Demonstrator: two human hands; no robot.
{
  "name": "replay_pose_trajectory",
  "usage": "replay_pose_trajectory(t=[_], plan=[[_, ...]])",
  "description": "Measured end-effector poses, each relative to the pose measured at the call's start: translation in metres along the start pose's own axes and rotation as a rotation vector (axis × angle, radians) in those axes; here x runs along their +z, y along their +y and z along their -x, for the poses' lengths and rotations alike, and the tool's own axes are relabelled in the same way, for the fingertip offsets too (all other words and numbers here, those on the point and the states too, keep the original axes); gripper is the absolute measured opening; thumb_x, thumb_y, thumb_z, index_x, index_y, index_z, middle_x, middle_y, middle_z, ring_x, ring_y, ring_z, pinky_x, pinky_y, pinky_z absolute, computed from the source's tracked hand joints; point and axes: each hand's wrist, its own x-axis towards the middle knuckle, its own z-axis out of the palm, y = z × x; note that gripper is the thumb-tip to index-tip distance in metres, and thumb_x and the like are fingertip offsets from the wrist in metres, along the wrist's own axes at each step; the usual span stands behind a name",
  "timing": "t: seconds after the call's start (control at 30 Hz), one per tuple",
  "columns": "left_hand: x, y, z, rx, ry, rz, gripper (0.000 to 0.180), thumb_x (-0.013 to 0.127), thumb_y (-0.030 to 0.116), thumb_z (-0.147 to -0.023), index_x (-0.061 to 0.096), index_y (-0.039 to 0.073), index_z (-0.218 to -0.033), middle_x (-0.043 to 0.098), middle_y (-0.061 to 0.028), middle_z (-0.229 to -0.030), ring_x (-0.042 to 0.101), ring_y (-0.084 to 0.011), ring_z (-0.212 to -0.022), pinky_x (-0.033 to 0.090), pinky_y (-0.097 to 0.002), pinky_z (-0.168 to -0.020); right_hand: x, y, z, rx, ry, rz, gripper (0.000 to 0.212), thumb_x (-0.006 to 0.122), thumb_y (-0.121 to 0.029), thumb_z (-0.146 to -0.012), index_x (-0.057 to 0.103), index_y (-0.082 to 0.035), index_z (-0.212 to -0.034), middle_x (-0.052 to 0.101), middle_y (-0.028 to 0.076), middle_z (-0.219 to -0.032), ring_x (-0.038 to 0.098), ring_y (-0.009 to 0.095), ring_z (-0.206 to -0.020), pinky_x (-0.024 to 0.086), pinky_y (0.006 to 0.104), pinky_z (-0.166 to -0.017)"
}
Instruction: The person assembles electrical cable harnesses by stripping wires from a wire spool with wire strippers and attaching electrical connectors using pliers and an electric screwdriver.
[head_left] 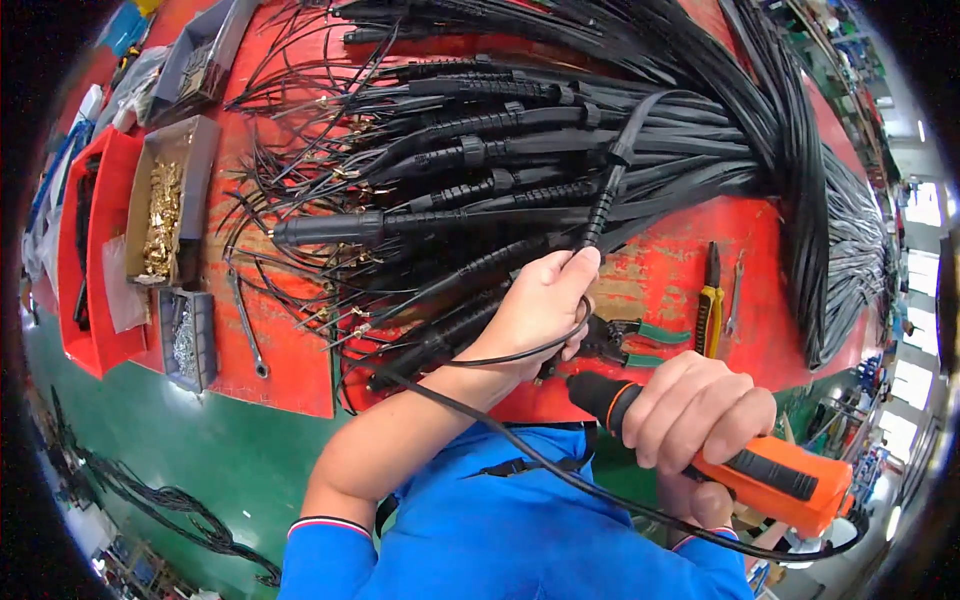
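Observation:
My left hand (pixel 545 305) is closed around a black cable (pixel 602 205) with a ribbed sleeve, near the front of the red table. The cable's upper part bends back over the other cables, and its lower end is mostly hidden by my fingers. In my right hand (pixel 700 415) is an orange and black power screwdriver (pixel 780 478), held above the table's front edge. Its black nose points left toward my left hand. A thin black cord (pixel 560 478) runs from the tool's rear and crosses over my left forearm.
Many black cables (pixel 470 155) with loose wire ends cover the table (pixel 290 385). Green-handled pliers (pixel 655 335), a yellow-black tool (pixel 710 310) and a wrench (pixel 735 295) lie right; another wrench (pixel 245 325) lies left. Bins hold brass parts (pixel 162 220) and silvery parts (pixel 185 340); a red bin (pixel 110 180) stands beside them.

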Motion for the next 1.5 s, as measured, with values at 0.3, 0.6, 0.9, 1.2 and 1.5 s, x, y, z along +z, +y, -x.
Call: replay_pose_trajectory(t=[0.3,0.6,0.9,1.2,1.5], plan=[[-0.005,-0.006,-0.004,0.009,-0.038,0.022,0.040,0.053,0.050,-0.108,0.054,0.011,-0.100,0.048,0.0021,-0.065,0.046,-0.0082,-0.048,0.039,-0.0274,-0.042,0.001,0.007,-0.010,-0.008,-0.067,-0.150,0.024,0.079,-0.010,-0.080,0.065,0.001,-0.096,0.068,0.012,-0.075,0.067,0.025,-0.057,0.058,0.0382,-0.055],[-0.020,0.012,0.002,-0.041,-0.107,0.070,0.042,0.052,0.052,-0.108,0.057,0.010,-0.110,0.053,0.0022,-0.073,0.048,-0.0072,-0.050,0.040,-0.0250,-0.042,-0.010,-0.019,-0.025,-0.185,-0.077,0.105,0.041,0.082,-0.027,-0.086,0.051,-0.010,-0.107,0.063,0.003,-0.075,0.063,0.016,-0.054,0.056,0.0309,-0.051],[-0.035,0.021,0.007,-0.096,-0.167,0.147,0.042,0.053,0.050,-0.109,0.056,0.008,-0.115,0.054,0.0027,-0.076,0.049,-0.0072,-0.054,0.041,-0.0240,-0.043,0.023,-0.019,-0.015,-0.121,0.446,0.174,0.045,0.081,-0.030,-0.088,0.049,-0.012,-0.114,0.060,0.002,-0.069,0.056,0.017,-0.050,0.051,0.0341,-0.050],[-0.044,0.030,0.006,-0.150,-0.252,0.331,0.046,0.053,0.048,-0.109,0.056,0.005,-0.121,0.054,0.0009,-0.078,0.049,-0.0072,-0.054,0.042,-0.0231,-0.043,0.025,-0.030,-0.018,-0.204,0.079,0.208,0.049,0.081,-0.025,-0.088,0.045,-0.009,-0.118,0.066,0.008,-0.078,0.065,0.020,-0.057,0.059,0.0349,-0.053],[-0.047,0.036,0.002,-0.153,-0.306,0.367,0.047,0.052,0.049,-0.109,0.055,0.005,-0.122,0.053,0.0012,-0.077,0.047,-0.0065,-0.053,0.041,-0.0222,-0.042,0.042,-0.028,-0.036,-0.256,0.087,0.228,0.049,0.082,-0.020,-0.079,0.051,-0.009,-0.115,0.065,0.004,-0.075,0.065,0.015,-0.057,0.060,0.0298,-0.055]])
